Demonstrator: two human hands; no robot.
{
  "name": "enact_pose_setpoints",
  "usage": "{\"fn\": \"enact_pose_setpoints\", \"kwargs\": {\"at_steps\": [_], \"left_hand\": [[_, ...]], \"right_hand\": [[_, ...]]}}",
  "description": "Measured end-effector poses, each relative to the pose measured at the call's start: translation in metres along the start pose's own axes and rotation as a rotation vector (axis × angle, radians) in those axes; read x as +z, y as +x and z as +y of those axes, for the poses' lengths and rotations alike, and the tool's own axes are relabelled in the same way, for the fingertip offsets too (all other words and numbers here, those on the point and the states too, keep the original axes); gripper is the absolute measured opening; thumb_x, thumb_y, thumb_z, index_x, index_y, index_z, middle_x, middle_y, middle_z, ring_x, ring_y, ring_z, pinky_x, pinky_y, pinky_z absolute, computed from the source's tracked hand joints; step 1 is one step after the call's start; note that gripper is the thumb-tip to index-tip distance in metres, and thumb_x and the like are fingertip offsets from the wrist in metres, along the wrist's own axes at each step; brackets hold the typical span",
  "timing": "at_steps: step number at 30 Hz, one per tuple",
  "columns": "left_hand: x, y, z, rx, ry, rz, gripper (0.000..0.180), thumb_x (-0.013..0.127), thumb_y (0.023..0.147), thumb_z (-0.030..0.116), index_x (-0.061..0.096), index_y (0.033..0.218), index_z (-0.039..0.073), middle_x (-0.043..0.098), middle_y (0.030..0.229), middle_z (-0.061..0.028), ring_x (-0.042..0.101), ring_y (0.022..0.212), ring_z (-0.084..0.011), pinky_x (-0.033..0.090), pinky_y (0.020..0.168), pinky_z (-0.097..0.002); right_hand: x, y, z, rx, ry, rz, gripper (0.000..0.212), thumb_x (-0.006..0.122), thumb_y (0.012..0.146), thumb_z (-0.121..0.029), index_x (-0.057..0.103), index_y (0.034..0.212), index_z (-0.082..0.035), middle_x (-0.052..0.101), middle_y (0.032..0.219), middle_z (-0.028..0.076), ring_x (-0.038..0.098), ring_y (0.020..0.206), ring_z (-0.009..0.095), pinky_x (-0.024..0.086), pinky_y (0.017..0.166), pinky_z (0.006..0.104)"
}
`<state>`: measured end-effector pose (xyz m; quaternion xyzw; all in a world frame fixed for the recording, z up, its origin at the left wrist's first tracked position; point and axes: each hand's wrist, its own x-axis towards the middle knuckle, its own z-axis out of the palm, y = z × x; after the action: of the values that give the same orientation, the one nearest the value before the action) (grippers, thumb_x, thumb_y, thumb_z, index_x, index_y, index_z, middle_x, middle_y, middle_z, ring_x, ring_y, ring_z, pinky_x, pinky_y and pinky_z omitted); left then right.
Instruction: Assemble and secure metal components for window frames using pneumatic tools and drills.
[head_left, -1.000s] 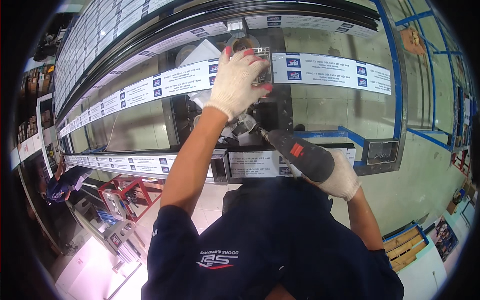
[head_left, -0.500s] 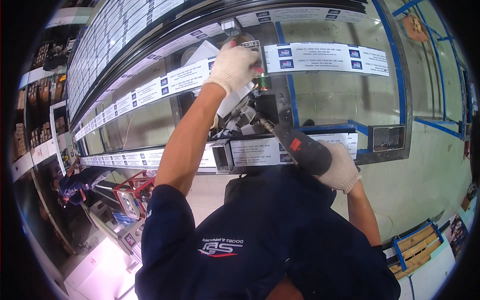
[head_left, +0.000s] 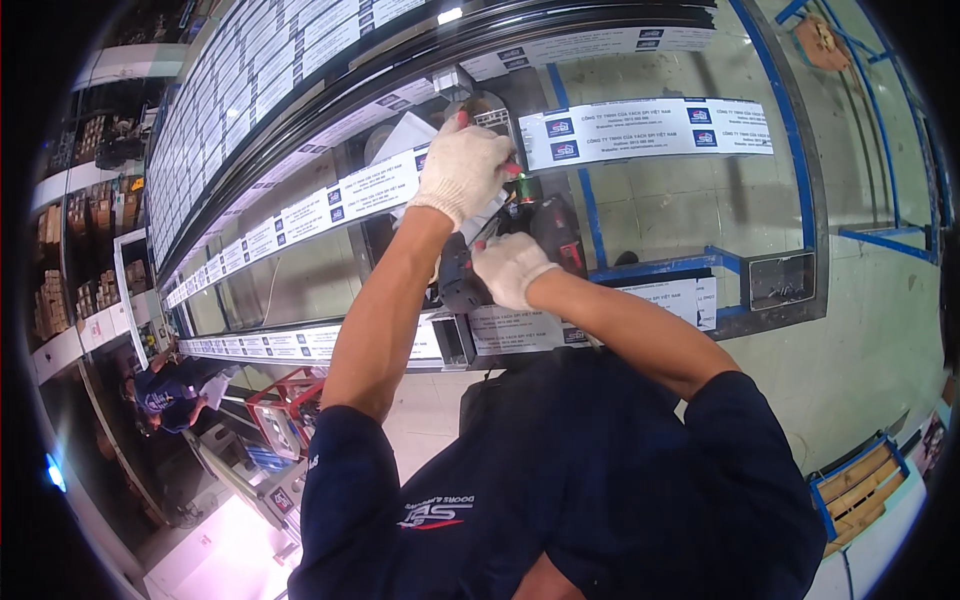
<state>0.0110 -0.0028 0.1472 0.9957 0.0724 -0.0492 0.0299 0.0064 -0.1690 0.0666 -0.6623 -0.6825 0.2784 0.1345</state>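
My left hand, in a white knit glove with red fingertips, curls over a silvery slotted metal piece at the left end of a film-wrapped profile. What lies under its palm is hidden. My right hand, gloved alike, is closed at a dark power tool with red marks, just below the left hand. To the left of these fingers shows a dark rounded tool part; whether it belongs to the same tool I cannot tell. A shiny green cylinder sits near the left fingertips.
Long film-wrapped profiles run off left, with a large stack behind. A blue-edged frame and an open rectangular tube end are at right. Another person is at far left, near a red stand.
My right hand has moved up and left from the near edge to beside the left hand. The long dark tool it held no longer points across the near profile. My left hand stays in place.
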Motion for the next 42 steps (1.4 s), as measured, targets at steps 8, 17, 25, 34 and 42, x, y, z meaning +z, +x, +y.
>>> {"fn": "enact_pose_setpoints", "kwargs": {"at_steps": [8, 17, 25, 34, 42], "left_hand": [[0.006, -0.009, -0.003, -0.021, -0.107, 0.122, 0.024, 0.077, 0.084, 0.021, 0.08, 0.107, 0.015, 0.079, 0.104, -0.007, 0.073, 0.113, -0.0283, 0.043, 0.12, -0.0516], [0.006, -0.011, -0.003, -0.057, -0.174, 0.195, 0.02, 0.082, 0.084, 0.022, 0.082, 0.103, 0.014, 0.08, 0.102, -0.0082, 0.074, 0.109, -0.03, 0.049, 0.116, -0.051], [-0.007, -0.009, 0.001, -0.053, -0.209, 0.169, 0.025, 0.082, 0.082, 0.011, 0.082, 0.107, 0.01, 0.081, 0.105, -0.0132, 0.075, 0.105, -0.0376, 0.054, 0.108, -0.048], [-0.13, -0.033, -0.007, -0.439, -1.049, 0.274, 0.033, 0.07, 0.093, -0.01, 0.076, 0.126, -0.007, 0.082, 0.114, -0.0127, 0.077, 0.106, -0.0175, 0.059, 0.099, -0.0303], [-0.044, -0.103, 0.088, -0.626, -1.349, 0.306, 0.036, 0.078, 0.092, -0.004, 0.076, 0.128, -0.004, 0.08, 0.107, -0.0065, 0.071, 0.094, -0.0089, 0.057, 0.086, -0.0238]], "right_hand": [[0.057, 0.029, -0.021, 0.135, -0.295, 0.197, 0.029, 0.062, 0.099, -0.018, 0.077, 0.118, -0.001, 0.077, 0.104, 0.014, 0.073, 0.095, 0.027, 0.054, 0.083, 0.0442], [0.078, 0.07, -0.009, 0.24, -0.206, 0.086, 0.029, 0.066, 0.098, -0.02, 0.077, 0.12, -0.004, 0.074, 0.112, 0.012, 0.07, 0.107, 0.029, 0.051, 0.093, 0.0474], [0.095, 0.08, 0.002, 0.181, -0.265, 0.079, 0.03, 0.063, 0.101, -0.021, 0.079, 0.118, -0.002, 0.073, 0.117, 0.013, 0.064, 0.116, 0.031, 0.048, 0.098, 0.0491], [-0.04, -0.052, 0.039, 0.211, 0.641, 0.567, 0.028, 0.076, 0.097, -0.027, 0.074, 0.112, -0.004, 0.074, 0.113, 0.017, 0.075, 0.093, 0.036, 0.061, 0.081, 0.0447], [-0.118, -0.101, 0.049, -0.136, 0.69, 0.586, 0.047, 0.073, 0.1, -0.021, 0.062, 0.142, -0.001, 0.07, 0.13, 0.024, 0.073, 0.112, 0.043, 0.06, 0.093, 0.0475]]}}
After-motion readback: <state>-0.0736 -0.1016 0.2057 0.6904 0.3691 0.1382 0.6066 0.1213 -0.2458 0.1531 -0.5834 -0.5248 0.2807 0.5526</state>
